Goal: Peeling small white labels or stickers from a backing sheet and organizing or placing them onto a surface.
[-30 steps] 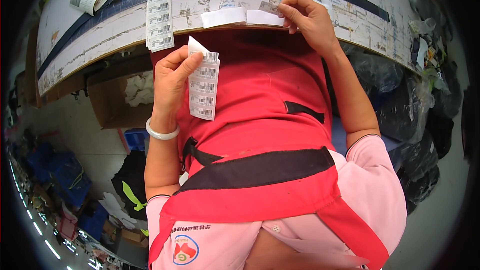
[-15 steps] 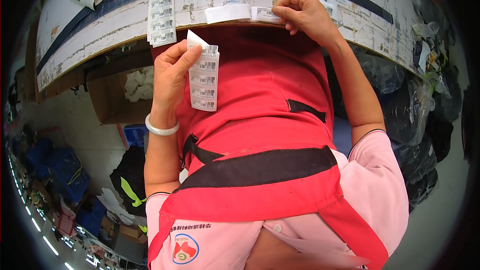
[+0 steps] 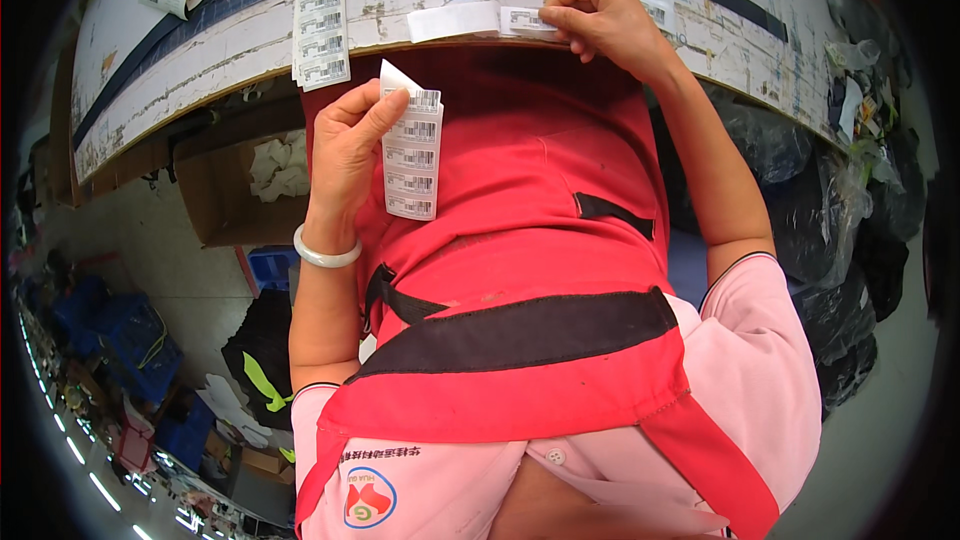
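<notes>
While the left hand [image 3: 348, 145] pinches the far end of a label strip [image 3: 411, 162], apparently so its rows hang exposed, the right hand [image 3: 610, 32] pinches a printed label's [image 3: 524, 19] right end, seemingly holding it flat on a white slip [image 3: 522, 35] by the table's [image 3: 180, 112] near edge.

Cardboard box [image 3: 222, 227] with white scraps [image 3: 278, 168]

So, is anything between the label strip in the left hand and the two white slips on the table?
Nothing visible blocks the label strip from the left slip; the right hand covers the right end of the right slip.
</notes>
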Demonstrator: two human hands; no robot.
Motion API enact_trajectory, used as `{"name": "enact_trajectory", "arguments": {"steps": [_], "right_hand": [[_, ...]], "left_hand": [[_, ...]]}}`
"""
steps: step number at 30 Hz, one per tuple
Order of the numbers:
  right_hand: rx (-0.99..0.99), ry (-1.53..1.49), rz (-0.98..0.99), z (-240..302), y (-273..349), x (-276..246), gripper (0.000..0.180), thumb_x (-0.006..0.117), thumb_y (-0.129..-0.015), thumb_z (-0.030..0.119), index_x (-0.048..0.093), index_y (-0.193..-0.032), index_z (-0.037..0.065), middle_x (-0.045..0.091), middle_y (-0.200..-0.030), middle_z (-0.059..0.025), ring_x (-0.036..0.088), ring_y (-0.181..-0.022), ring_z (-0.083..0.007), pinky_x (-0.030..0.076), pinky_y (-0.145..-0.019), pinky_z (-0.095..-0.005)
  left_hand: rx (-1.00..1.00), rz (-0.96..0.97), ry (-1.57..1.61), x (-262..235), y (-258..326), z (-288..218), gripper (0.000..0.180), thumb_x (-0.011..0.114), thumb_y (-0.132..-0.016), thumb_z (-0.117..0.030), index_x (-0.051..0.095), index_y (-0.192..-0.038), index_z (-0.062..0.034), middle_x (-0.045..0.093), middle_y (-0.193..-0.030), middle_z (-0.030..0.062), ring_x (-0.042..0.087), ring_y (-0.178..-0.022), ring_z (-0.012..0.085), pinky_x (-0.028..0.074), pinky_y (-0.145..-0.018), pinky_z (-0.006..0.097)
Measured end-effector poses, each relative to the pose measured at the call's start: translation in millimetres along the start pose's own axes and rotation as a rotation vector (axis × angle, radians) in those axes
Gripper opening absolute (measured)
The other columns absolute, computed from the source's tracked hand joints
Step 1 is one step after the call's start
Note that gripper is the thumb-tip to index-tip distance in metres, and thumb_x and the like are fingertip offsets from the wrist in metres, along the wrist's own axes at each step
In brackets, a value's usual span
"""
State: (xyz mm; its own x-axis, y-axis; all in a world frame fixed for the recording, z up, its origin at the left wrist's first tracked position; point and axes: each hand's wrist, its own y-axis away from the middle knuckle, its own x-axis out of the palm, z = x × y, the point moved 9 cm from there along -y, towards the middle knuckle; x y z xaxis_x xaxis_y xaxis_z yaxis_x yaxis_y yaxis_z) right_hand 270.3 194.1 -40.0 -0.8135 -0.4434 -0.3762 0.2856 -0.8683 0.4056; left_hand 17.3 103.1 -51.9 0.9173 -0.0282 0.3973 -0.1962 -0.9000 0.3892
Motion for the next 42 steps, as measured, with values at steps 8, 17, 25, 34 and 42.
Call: {"name": "enact_trajectory", "arguments": {"steps": [8,17,25,34,42], "right_hand": [[-0.002,0.004,-0.002,0.5,0.4,0.9,0.024,0.063,-0.091,0.026,0.065,-0.096,0.003,0.062,-0.072,-0.0005,0.055,-0.058,-0.0039,0.047,-0.052,-0.0183],[0.011,0.005,-0.002,3.9,0.9,1.5,0.021,0.063,-0.089,0.024,0.066,-0.09,0.002,0.061,-0.07,-0.0011,0.057,-0.06,-0.0067,0.049,-0.052,-0.0205],[-0.008,0.021,0.008,3.3,-0.6,2.5,0.021,0.062,-0.09,0.024,0.065,-0.09,0.003,0.06,-0.07,-0.0002,0.055,-0.058,-0.0056,0.048,-0.051,-0.0195],[-0.032,0.155,-0.039,13.5,-2.3,8.5,0.02,0.061,-0.091,0.022,0.063,-0.088,0.002,0.059,-0.069,-0.0006,0.055,-0.058,-0.0064,0.048,-0.052,-0.02],[-0.109,-0.022,-0.072,10.9,17.5,-14.0,0.022,0.06,-0.093,0.023,0.064,-0.092,0.001,0.059,-0.071,-0.0002,0.055,-0.059,-0.0057,0.047,-0.054,-0.0195]], "left_hand": [[-0.006,0.011,-0.007,1.4,0.6,3.2,0.014,0.067,-0.089,-0.014,0.069,-0.095,-0.0007,0.067,-0.083,0.0001,0.059,-0.072,0.005,0.046,-0.065,0.019],[-0.013,0.009,-0.018,0.7,1.1,6.0,0.014,0.067,-0.089,-0.015,0.069,-0.095,-0.0013,0.067,-0.081,-0.0002,0.059,-0.071,0.0047,0.045,-0.064,0.019],[-0.017,0.006,-0.027,1.7,1.5,7.8,0.015,0.067,-0.089,-0.015,0.069,-0.094,-0.0012,0.067,-0.082,-0.0003,0.058,-0.071,0.0045,0.045,-0.064,0.019],[-0.031,0.003,-0.037,2.1,1.7,10.9,0.015,0.066,-0.09,-0.015,0.069,-0.093,-0.0011,0.066,-0.08,-0.0007,0.058,-0.07,0.0043,0.045,-0.064,0.019],[-0.002,0.014,-0.016,0.7,6.2,7.8,0.013,0.065,-0.09,-0.012,0.068,-0.095,0.0,0.067,-0.084,0.0,0.058,-0.073,0.0052,0.045,-0.067,0.02]]}}
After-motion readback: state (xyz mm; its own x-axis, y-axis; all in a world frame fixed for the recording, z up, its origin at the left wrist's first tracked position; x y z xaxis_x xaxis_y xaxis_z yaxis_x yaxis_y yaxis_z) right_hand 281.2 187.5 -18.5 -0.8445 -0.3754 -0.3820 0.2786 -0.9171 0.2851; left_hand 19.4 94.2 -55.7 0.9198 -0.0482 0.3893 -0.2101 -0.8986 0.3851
